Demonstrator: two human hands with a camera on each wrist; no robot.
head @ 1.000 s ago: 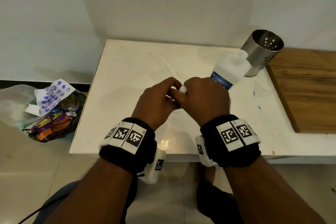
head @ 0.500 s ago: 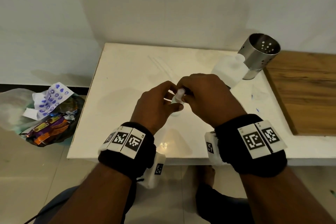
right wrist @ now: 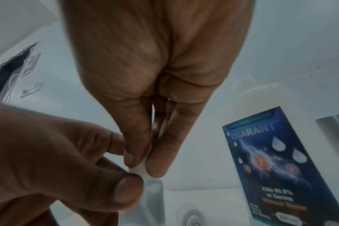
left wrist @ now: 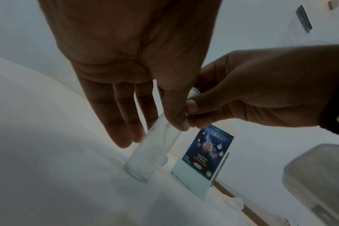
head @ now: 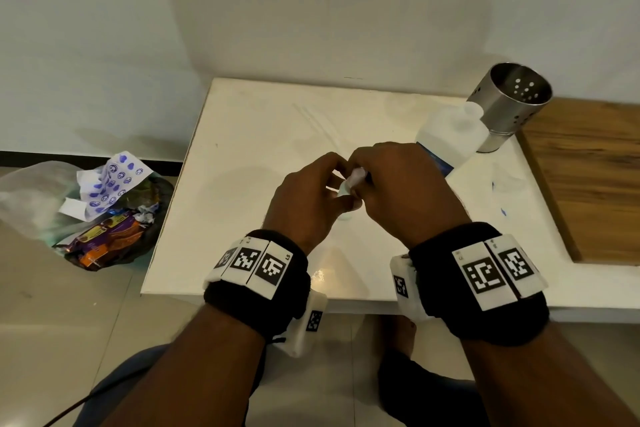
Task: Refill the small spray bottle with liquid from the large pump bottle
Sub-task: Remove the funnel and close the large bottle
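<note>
The small clear spray bottle [head: 346,189] [left wrist: 151,152] stands on the white table [head: 259,149], leaning slightly. My left hand [head: 337,184] [left wrist: 164,130] holds its upper body between thumb and fingers. My right hand [head: 360,177] [right wrist: 139,166] pinches the white spray top [head: 356,174] [right wrist: 138,169] between thumb and forefinger. The large white bottle with a blue label [head: 450,135] [left wrist: 207,152] [right wrist: 271,160] stands upright just behind my right hand, untouched. The hands hide most of the small bottle in the head view.
A perforated steel holder [head: 512,107] stands right beside the large bottle at the back right. A wooden board [head: 595,177] adjoins the table on the right. A bag of rubbish [head: 104,211] lies on the floor to the left.
My right wrist has turned outward while its fingers stay on the white top. The left hand keeps its hold on the small bottle at the same spot.
</note>
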